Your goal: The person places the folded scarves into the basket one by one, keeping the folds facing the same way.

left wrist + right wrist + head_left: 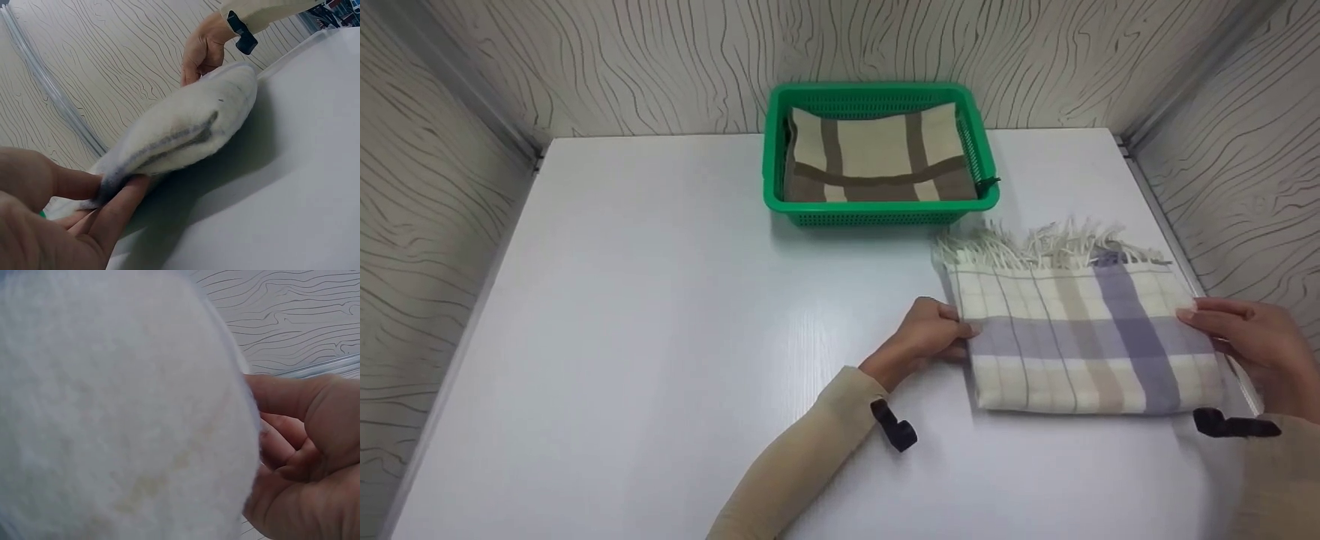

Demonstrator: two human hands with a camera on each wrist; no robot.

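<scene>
Head view: left hand [934, 330] and right hand [1249, 341] pinch opposite edges of folded scarf [1084, 337] on table [660, 337]. Green basket [877, 214] just behind, holding brown-striped cloth [877, 157].

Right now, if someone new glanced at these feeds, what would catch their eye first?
Probably the bright green plastic basket at the table's far edge, holding a folded cream and brown checked cloth. Nearer, right of centre, lies a folded cream and lilac plaid scarf, its fringe pointing toward the basket, gripped at its sides by the left hand and right hand.
</scene>
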